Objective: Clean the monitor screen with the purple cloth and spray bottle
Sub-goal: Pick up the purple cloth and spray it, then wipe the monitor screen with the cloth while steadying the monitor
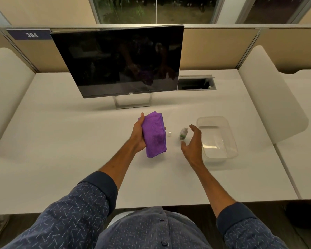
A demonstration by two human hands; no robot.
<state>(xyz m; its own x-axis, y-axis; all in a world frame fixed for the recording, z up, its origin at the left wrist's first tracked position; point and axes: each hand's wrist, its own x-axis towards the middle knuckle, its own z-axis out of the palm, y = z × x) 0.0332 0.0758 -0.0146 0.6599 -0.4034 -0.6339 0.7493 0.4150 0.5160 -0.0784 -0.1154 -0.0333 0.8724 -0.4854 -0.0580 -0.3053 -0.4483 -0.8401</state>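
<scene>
We've got wide bare counter (61, 141) on the left, and open room between the monitor stand (133, 102) and the purple cloth (154, 133) gripped in our left hand (137, 135). On the right it is tighter: the spray bottle (183, 134) stands upright with a small white cap (169, 133) just beside it toward the cloth, and our right hand (193, 142), fingers (193, 127) spread, hovers beside the bottle. The clear plastic tub (230, 133) hems in that hand's outer side, while the near counter edge lies free.
</scene>
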